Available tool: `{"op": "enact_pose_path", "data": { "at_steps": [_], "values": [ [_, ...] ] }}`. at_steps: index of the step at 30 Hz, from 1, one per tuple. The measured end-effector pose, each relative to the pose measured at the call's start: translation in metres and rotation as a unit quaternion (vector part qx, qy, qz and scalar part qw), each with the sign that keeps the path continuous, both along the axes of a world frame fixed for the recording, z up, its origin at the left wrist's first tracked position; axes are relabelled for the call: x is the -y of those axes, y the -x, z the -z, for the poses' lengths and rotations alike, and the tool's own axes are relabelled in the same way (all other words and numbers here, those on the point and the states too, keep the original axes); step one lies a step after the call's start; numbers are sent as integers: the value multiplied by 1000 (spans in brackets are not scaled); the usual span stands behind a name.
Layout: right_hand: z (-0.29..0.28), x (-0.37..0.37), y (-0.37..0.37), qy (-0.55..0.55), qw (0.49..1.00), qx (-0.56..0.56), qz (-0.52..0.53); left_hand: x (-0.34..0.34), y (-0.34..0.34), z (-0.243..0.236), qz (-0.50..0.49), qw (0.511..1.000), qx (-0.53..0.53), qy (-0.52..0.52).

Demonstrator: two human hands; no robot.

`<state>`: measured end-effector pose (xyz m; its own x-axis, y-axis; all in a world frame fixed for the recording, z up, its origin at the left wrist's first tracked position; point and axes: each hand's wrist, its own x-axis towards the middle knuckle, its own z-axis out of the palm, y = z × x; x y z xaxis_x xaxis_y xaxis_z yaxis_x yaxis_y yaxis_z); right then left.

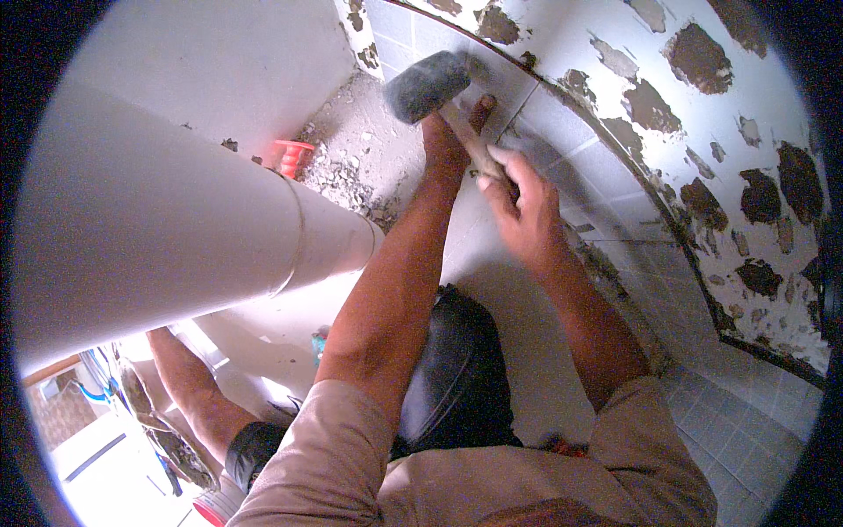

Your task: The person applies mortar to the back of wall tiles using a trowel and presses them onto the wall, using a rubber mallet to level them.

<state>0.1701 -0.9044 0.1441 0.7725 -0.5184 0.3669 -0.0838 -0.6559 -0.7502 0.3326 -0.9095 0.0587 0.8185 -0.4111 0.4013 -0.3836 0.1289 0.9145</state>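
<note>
A mallet with a dark grey head (428,86) and a pale wooden handle (465,130) is in my right hand (525,206), whose fingers are wrapped round the handle. Its head hangs in front of my left hand (446,145), covering part of it. My left arm reaches forward to the light grey tiles (555,123) low on the right wall. One finger of that hand sticks out straight against the tile face; the rest are mostly hidden.
A thick white pipe (176,237) runs across the left side. Beyond it, a red ribbed plastic piece (294,158) lies beside rubble (351,180). The upper wall (650,105) has dark chipped patches. At lower left are another person's arm (193,386) and a bucket (219,505).
</note>
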Motion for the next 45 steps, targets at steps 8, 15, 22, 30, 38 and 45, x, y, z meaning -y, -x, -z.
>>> {"op": "enact_pose_path", "data": {
  "at_steps": [8, 15, 22, 30, 38, 45],
  "values": [
    [56, -54, 109, -46, 990, -103, 82, -5, -10, 12, 24, 994, 41, -102],
    [90, -59, 247, -28, 931, -321, 174, 1, 7, -4, 78, 990, -55, -105],
    [181, -32, 330, 264, 861, -399, 174, -4, -2, -10, 112, 990, -80, -15],
    [145, -44, 290, 136, 816, -502, 254, -72, 26, 41, 119, 915, -352, -157],
    [175, -45, 301, 180, 856, -426, 231, -47, 44, 55, 110, 934, -339, 13],
    [149, -44, 292, 104, 890, -385, 221, -8, 3, -81, 30, 948, -315, 18]
  ]
}}
